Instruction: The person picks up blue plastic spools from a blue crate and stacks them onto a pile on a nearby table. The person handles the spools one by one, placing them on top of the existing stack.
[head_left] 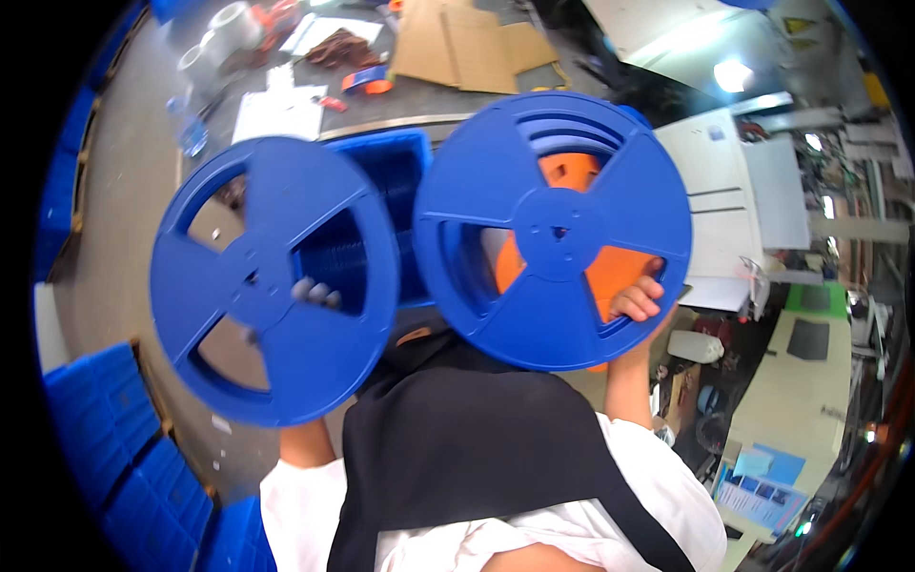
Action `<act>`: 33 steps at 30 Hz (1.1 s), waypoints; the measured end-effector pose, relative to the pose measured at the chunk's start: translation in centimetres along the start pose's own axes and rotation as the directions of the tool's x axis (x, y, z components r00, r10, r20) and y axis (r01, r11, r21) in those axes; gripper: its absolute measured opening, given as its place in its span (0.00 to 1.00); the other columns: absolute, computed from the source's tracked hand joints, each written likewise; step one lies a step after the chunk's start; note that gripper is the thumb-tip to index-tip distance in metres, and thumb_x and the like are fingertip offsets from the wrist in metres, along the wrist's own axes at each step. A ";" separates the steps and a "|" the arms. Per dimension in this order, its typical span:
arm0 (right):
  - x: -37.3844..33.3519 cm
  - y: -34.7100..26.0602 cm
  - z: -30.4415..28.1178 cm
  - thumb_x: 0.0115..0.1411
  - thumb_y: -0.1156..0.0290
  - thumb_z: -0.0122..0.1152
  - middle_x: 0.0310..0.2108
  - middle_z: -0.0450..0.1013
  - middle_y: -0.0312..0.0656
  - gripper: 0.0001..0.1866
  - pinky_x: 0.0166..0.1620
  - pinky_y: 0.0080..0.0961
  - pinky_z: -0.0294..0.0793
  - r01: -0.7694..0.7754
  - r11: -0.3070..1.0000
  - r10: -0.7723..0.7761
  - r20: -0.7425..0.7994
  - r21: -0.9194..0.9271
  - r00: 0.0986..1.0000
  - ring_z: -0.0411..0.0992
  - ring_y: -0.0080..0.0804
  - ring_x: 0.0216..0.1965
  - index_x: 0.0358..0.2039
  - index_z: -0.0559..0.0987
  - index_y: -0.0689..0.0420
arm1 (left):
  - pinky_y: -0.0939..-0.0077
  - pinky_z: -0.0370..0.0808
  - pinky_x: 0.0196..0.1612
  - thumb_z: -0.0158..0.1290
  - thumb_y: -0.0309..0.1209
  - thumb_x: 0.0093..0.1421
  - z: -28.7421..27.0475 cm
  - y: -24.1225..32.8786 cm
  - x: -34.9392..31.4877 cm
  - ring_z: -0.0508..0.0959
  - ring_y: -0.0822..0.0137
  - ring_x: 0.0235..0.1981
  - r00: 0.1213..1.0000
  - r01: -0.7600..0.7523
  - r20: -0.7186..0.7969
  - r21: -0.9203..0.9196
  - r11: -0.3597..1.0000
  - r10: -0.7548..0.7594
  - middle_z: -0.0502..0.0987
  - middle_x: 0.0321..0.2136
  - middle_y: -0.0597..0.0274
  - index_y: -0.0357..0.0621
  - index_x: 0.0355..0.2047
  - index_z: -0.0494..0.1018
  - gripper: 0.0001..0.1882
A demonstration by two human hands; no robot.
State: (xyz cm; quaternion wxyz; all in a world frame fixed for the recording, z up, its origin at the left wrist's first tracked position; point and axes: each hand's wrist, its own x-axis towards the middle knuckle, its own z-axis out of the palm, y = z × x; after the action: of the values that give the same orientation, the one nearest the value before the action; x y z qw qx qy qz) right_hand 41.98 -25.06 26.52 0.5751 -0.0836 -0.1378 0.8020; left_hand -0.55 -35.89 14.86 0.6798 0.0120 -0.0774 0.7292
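Note:
Two large blue plastic reels with wedge-shaped openings are held up side by side. The left blue reel (303, 357) is gripped by my left hand (316, 293); its fingertips poke through an opening while the palm stays hidden behind. My right hand (637, 299) curls its fingers through an opening near the rim of the right blue reel (486, 319). That one appears to be the front of a stack of several reels, and an orange reel (624, 272) shows through its openings. Behind and between them stands a blue bin (415, 148) with blue reels inside, partly covered.
Beyond the bin, a grey table carries cardboard (457, 48), paper sheets (278, 114), orange-and-blue tape rolls (367, 80) and white rolls (233, 24). Blue crates (105, 400) line the lower left. At right stand a white cabinet (710, 181) and a long bench (801, 381).

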 end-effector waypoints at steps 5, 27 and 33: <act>0.7 0.4 0.8 0.68 0.54 0.45 0.35 0.77 0.43 0.27 0.31 0.25 0.72 0.005 0.993 -0.007 0.019 0.116 1.000 0.73 0.29 0.26 0.58 0.69 0.61 | 0.55 0.67 0.62 0.62 0.50 0.52 0.8 1.6 -0.1 0.68 0.51 0.56 0.993 -0.020 -0.108 0.241 0.970 0.047 0.67 0.50 0.50 0.35 0.58 0.59 0.42; 3.4 18.1 9.4 0.55 0.62 0.70 0.40 0.76 0.48 0.31 0.44 0.24 0.73 0.022 0.039 0.420 0.036 -0.999 0.907 0.74 0.25 0.38 0.55 0.70 0.63 | 0.73 0.79 0.43 0.54 0.34 0.63 3.5 -9.4 6.2 0.79 0.67 0.39 0.821 0.478 -0.495 0.324 0.817 -0.284 0.78 0.43 0.56 0.38 0.56 0.67 0.23; 5.1 13.6 7.3 0.63 0.63 0.59 0.46 0.75 0.51 0.27 0.51 0.34 0.75 -0.295 0.416 0.221 -0.219 -0.860 0.950 0.76 0.41 0.48 0.57 0.66 0.65 | 0.59 0.75 0.55 0.60 0.41 0.55 1.1 -5.6 3.7 0.77 0.55 0.50 0.900 0.303 -0.413 0.367 0.880 -0.137 0.76 0.48 0.49 0.37 0.56 0.66 0.32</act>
State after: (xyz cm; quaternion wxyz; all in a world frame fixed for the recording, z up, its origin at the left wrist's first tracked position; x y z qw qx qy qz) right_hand 25.99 -25.23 29.23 0.3221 -0.4180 -0.4980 0.6881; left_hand 4.67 -32.02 16.95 0.7428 0.0279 0.2153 0.6334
